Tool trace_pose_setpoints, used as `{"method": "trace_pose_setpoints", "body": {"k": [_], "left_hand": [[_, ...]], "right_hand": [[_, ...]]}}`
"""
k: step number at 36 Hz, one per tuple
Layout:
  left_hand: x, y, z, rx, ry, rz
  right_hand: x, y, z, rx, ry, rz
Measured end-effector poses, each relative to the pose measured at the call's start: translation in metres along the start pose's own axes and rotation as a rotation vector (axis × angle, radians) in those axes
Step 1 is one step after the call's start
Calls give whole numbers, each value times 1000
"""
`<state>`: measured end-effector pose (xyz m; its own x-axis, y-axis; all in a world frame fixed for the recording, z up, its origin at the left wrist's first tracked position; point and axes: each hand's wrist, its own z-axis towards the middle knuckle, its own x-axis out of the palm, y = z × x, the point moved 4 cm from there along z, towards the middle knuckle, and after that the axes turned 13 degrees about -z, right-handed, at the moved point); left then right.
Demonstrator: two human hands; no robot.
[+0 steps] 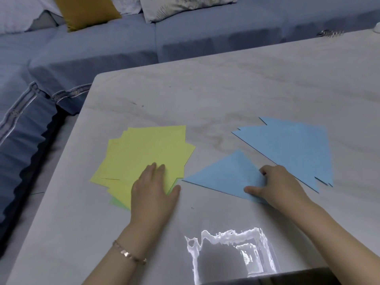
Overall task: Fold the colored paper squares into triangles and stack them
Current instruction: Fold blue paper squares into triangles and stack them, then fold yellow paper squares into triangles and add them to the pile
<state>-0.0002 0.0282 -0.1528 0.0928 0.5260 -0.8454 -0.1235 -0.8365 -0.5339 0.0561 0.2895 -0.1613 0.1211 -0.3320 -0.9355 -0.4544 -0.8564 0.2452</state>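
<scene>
Squares of yellow paper (144, 149) lie under your flat left hand (153, 192); beside it, your right hand (275, 184) grips the blue triangle (224, 175) with curled fingers.

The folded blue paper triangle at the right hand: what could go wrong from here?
1. The right hand grips the folded blue paper triangle at one corner only; carried so, it may spring open.
2. The stack of blue paper triangles is ragged; another may land crooked.
3. The fanned yellow paper squares under the flat left hand may slide together.

Squares (144, 149) left, triangle (226, 173) middle, stack (287, 149) right
</scene>
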Motion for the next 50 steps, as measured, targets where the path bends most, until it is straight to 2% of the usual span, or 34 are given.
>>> {"method": "trace_pose_setpoints", "body": {"k": [3,6,8,11,14,17,20,24,27,29,32,35,37,43,47,50], "left_hand": [[1,6,4,-49,47,6],[-2,6,4,-45,48,0],[-3,7,5,-32,27,-3],[-7,4,7,11,-6,-1],[-11,5,9,46,-35,63],[-14,5,9,196,-68,95],[-21,-1,3,307,-157,49],[-33,-16,-5,379,-126,-466],[-39,-22,-12,339,-104,-691],[-40,-21,-14,238,-89,-759],[-37,-8,-6,-81,-21,-878],[-30,0,2,-405,176,-1141],[-28,-4,7,-500,271,-1250],[-25,-14,35,-512,361,-862],[-23,-21,53,-624,406,-900],[-17,-28,64,-551,423,-722]], "right_hand": [[-6,-7,-3,-47,-148,231],[-21,-21,-1,66,-297,447],[-32,-30,2,152,-372,506],[-41,-36,9,236,-364,477],[-42,-35,9,259,-365,263],[-39,-18,4,79,-432,200],[-27,9,-2,-200,-356,265],[-16,37,-5,-488,-330,261],[-10,46,-5,-620,-320,306],[-9,46,-5,-670,-371,365],[-10,43,-8,-807,-436,364],[-3,42,-14,-945,-416,316],[4,40,-18,-994,-380,279],[15,39,-33,-1035,-235,234],[13,40,-38,-1064,-238,224],[13,39,-38,-1058,-251,202]]}}
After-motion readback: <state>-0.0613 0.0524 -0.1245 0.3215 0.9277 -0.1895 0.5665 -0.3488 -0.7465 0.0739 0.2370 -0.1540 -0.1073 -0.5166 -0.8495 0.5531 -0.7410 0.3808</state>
